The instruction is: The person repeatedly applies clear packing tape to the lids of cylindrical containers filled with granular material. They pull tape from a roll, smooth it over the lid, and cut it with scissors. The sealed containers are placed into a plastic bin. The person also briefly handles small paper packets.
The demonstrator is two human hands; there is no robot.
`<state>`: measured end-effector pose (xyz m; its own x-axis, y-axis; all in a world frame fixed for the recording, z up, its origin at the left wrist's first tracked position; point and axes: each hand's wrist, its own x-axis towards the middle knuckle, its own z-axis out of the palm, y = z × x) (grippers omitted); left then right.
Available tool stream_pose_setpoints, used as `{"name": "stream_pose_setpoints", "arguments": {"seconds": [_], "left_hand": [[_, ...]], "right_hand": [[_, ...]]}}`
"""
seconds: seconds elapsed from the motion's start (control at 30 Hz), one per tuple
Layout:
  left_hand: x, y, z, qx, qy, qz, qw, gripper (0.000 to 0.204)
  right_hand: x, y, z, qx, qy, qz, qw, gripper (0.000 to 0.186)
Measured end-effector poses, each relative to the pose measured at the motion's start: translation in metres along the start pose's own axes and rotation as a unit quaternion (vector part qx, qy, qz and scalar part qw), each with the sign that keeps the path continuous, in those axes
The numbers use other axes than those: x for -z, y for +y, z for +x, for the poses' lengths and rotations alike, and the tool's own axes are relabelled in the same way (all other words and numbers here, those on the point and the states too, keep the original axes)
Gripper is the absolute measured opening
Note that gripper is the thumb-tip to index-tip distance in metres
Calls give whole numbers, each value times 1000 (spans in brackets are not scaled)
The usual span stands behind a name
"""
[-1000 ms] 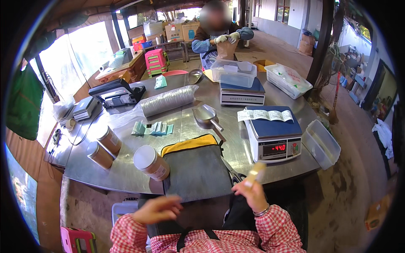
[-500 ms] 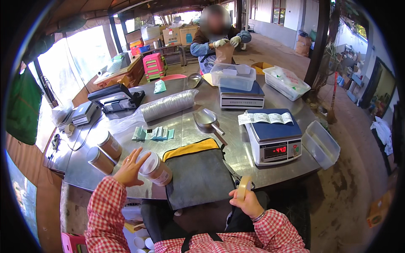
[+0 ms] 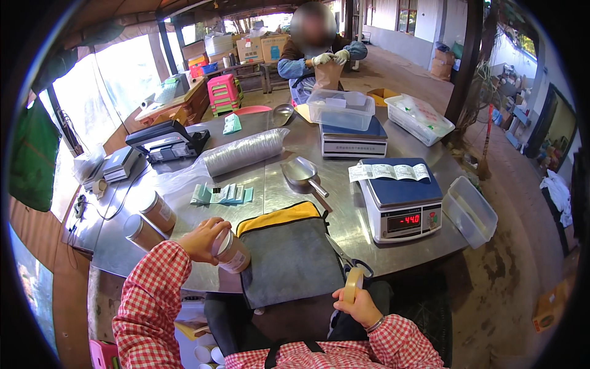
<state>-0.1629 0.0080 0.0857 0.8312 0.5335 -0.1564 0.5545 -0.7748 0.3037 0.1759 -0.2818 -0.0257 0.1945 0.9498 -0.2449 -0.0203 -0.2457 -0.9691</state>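
My left hand (image 3: 204,241) curls round the upper part of a white-lidded jar (image 3: 235,258) with brownish contents, standing at the table's near edge. Between the thumb and fingers of my right hand (image 3: 361,309) is a roll of yellowish tape (image 3: 353,285), held above the table's near edge. A grey cloth with a yellow border (image 3: 290,255) lies flat between the hands. Scissors (image 3: 357,265) with dark handles lie at its right side, partly behind the tape. To the left of my left hand stand two similar jars (image 3: 142,232) (image 3: 158,212).
A scale (image 3: 402,206) with printed labels on its pan stands right, beside a clear plastic bin (image 3: 470,212). Farther back are a metal scoop (image 3: 301,172), wrapped stacked lids (image 3: 246,152), and a second scale (image 3: 353,144). Across the table, a gloved person holds a paper bag (image 3: 328,75).
My left hand has gone from spread fingers beside the jar to closing round its top. My right hand with the tape has shifted slightly, showing more of the scissors' handles.
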Motion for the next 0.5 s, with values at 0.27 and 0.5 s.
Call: {"name": "stream_pose_setpoints", "arguments": {"seconds": [0.27, 0.5], "left_hand": [[-26, -17, 5, 28, 78, 21, 996, 92], [-29, -4, -29, 126, 128, -28, 983, 89]], "right_hand": [[-9, 3, -6, -28, -7, -24, 999, 20], [-38, -18, -27, -68, -53, 44, 995, 19]]}}
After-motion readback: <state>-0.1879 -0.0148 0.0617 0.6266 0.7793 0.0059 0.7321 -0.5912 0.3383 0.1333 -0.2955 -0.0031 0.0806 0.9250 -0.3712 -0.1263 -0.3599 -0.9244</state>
